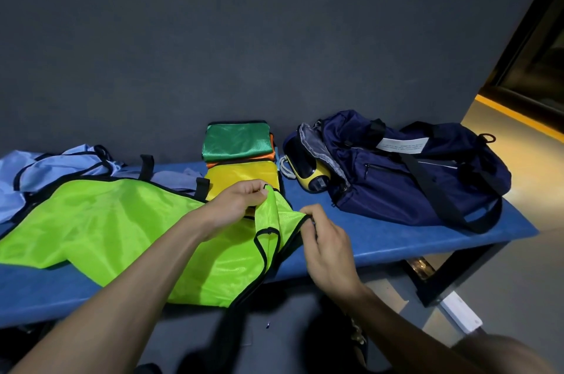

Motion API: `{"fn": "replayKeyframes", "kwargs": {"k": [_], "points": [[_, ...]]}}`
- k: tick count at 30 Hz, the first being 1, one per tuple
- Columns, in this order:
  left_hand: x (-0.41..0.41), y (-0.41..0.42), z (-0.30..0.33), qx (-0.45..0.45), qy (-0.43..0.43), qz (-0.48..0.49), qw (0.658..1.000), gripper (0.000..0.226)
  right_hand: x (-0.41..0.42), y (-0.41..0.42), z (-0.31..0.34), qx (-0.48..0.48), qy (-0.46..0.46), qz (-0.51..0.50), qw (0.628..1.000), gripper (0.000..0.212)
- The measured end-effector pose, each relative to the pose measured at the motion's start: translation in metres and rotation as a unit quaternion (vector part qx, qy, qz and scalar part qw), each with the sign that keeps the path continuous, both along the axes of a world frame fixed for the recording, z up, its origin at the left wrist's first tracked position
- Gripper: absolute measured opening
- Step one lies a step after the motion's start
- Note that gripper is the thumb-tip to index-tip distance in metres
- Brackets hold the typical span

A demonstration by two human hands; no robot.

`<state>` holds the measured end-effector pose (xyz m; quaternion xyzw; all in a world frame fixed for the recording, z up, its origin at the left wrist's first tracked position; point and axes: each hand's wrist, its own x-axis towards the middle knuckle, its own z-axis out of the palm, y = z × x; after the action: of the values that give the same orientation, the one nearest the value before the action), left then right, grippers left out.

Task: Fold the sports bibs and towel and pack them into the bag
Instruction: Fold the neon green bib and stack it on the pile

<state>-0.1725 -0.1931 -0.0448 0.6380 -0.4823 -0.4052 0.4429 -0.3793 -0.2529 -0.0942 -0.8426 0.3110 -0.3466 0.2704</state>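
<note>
A lime-green mesh bib w/ black trim is spread on the blue worktop, long axis left-right, straps to the right. One strap is pinched by the left hand, another by the right hand. A navy bag lies open at right; its white label is unreadable.

Lime-green bib spread on bench, navy bag open, right.
</note>
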Motion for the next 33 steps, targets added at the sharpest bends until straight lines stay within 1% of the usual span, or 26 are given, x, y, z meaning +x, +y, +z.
{"fn": "replayKeyframes", "kwargs": {"k": [4, 6, 10, 12, 15, 16, 19, 22, 24, 26, 28, 30, 31, 33], "points": [[-0.006, -0.003, 0.000, -0.007, -0.021, -0.023, 0.999, 0.024, -0.001, 0.005, 0.003, 0.043, -0.035, 0.024, 0.998, 0.022], [-0.009, -0.003, 0.001, -0.030, -0.046, -0.032, 0.998, 0.024, -0.001, 0.008, 0.007, 0.066, -0.043, 0.041, 0.996, 0.024], [-0.018, -0.003, 0.005, -0.100, -0.098, -0.047, 0.989, 0.015, -0.004, 0.010, 0.010, 0.188, -0.090, 0.062, 0.976, 0.023], [-0.022, -0.006, 0.002, -0.117, -0.125, -0.048, 0.984, 0.012, -0.003, 0.010, 0.013, 0.215, -0.100, 0.051, 0.970, 0.022], [-0.027, -0.012, -0.005, -0.138, -0.132, -0.039, 0.981, 0.009, -0.003, 0.012, 0.017, 0.245, -0.110, 0.044, 0.962, 0.047], [-0.028, -0.014, -0.008, -0.143, -0.135, -0.038, 0.980, 0.008, -0.002, 0.012, 0.018, 0.248, -0.114, 0.038, 0.961, 0.052], [-0.034, -0.019, -0.011, -0.150, -0.152, -0.038, 0.976, 0.006, -0.003, 0.010, 0.020, 0.258, -0.129, 0.024, 0.957, 0.058], [-0.044, -0.024, -0.012, -0.153, -0.163, -0.045, 0.974, 0.006, -0.005, 0.007, 0.021, 0.292, -0.144, 0.014, 0.946, 0.051], [-0.051, -0.024, -0.013, -0.158, -0.173, -0.046, 0.971, 0.013, -0.005, 0.004, 0.019, 0.321, -0.151, -0.008, 0.935, 0.044], [-0.050, -0.021, -0.015, -0.167, -0.213, -0.034, 0.962, 0.022, -0.004, -0.001, 0.017, 0.354, -0.168, -0.038, 0.919, 0.041], [-0.040, -0.012, -0.016, -0.171, -0.284, -0.018, 0.943, 0.027, -0.005, -0.009, 0.013, 0.377, -0.187, -0.075, 0.904, 0.037], [-0.027, 0.004, -0.017, -0.163, -0.375, -0.013, 0.913, 0.027, -0.008, -0.017, 0.011, 0.387, -0.199, -0.105, 0.894, 0.021], [-0.020, 0.014, -0.019, -0.154, -0.417, -0.012, 0.896, 0.026, -0.010, -0.019, 0.011, 0.389, -0.200, -0.119, 0.891, 0.017], [-0.006, 0.032, -0.026, -0.135, -0.482, -0.003, 0.866, 0.025, -0.013, -0.025, 0.010, 0.397, -0.190, -0.141, 0.887, 0.022]]}}
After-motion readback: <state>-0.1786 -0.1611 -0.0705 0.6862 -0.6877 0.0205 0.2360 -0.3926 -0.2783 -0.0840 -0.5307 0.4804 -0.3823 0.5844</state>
